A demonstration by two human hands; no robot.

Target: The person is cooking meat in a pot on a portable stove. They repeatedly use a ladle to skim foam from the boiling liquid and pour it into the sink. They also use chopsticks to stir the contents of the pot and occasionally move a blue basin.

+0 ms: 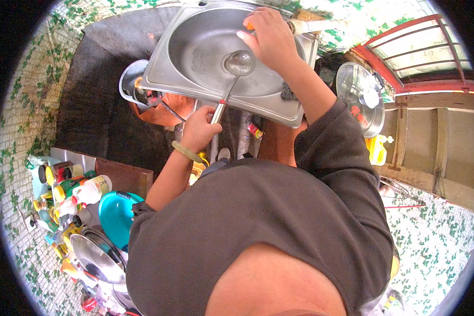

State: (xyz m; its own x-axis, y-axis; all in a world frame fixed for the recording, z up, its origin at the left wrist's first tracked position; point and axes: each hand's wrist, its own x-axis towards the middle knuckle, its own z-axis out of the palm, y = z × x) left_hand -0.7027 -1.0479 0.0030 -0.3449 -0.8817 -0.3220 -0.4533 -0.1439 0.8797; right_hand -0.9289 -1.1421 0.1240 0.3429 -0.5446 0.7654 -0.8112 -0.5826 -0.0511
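My left hand (200,127) grips the handle of a metal ladle (240,63). The ladle's round bowl is over the drain area of a stainless steel sink (197,51), and its handle crosses the sink's near rim. Above the right part of the basin is my right hand (271,39), its fingers bent. A small orange thing (250,26) shows beside those fingers; whether they hold it is unclear. A pale cylindrical handle (318,26) extends to the right behind this hand. On the sink's near right corner lies a dark scouring pad (288,91).
Left of the sink sits a metal pot-like container (132,81). Bottles and jars (96,189), a teal basin (116,215) and a metal pan (96,258) crowd the lower left. A glass lid (359,98) and a yellow bottle (376,150) are at the right.
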